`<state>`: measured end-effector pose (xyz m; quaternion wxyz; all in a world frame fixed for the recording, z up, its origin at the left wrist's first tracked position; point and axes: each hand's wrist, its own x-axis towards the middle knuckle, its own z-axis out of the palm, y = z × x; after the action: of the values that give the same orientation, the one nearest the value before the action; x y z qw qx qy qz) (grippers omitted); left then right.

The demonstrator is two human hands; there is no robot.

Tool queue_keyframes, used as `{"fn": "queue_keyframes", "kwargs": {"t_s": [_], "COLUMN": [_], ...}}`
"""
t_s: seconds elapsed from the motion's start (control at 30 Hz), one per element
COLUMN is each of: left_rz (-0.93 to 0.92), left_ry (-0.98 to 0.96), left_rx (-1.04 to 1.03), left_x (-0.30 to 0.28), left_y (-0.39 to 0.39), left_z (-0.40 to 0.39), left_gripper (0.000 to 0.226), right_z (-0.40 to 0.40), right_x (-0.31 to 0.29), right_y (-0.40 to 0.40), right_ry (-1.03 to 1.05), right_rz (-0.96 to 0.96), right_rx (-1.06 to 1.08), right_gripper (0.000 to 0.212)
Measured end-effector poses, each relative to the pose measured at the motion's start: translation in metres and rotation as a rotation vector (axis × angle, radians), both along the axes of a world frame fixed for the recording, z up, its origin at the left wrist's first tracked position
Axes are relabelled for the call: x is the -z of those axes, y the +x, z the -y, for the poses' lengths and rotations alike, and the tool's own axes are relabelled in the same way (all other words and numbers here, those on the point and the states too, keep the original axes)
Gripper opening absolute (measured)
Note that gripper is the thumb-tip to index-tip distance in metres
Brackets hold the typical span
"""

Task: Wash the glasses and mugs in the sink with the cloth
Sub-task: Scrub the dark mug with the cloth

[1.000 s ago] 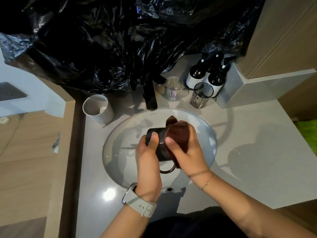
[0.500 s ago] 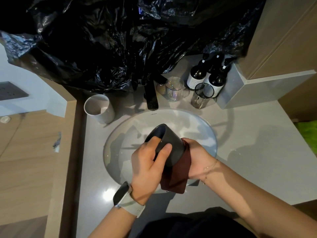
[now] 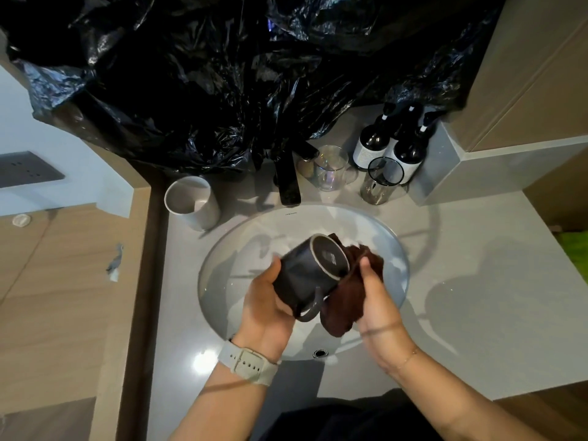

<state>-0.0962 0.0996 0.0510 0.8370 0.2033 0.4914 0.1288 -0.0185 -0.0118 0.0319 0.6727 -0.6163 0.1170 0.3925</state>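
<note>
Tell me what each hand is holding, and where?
The left hand grips the dark mug round its body, not the handle. The right hand holds the brown cloth against the mug's side.

The crumpled black plastic sheet (image 3: 206,74) runs off the top edge and hides the wall behind it plus the base of the black tap (image 3: 288,179). The dark glazed mug (image 3: 310,275) covers most of the left hand's (image 3: 265,300) fingers, and its mouth faces away, so the inside can't be seen. The stamp on the mug's base is too small to read, same for the dark bottles' (image 3: 386,144) labels. Both forearms are cut off at the bottom.
</note>
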Motion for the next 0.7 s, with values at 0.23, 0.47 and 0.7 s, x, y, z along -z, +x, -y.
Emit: {"fn": "queue_keyframes", "kwargs": {"t_s": [0.23,0.47,0.7], "left_rz": [0.075,0.186,0.138], "left_ry": [0.094,0.151,0.221], "left_rx": [-0.233,-0.226,-0.196], "left_x": [0.007,0.001,-0.003], "left_y": [0.007,0.003,0.013], "left_z": [0.023,0.036,0.054], "left_gripper": [0.032,0.038,0.027], "right_z": [0.006,0.012,0.030], "right_x": [-0.009,-0.022,0.001], "right_y": [-0.019,-0.010,0.003], "right_ry": [-0.089,0.165,-0.260], "right_rz": [-0.150,-0.297,0.540], "right_rx": [-0.084,-0.014,-0.388], "right_gripper": [0.043,0.041,0.025]}}
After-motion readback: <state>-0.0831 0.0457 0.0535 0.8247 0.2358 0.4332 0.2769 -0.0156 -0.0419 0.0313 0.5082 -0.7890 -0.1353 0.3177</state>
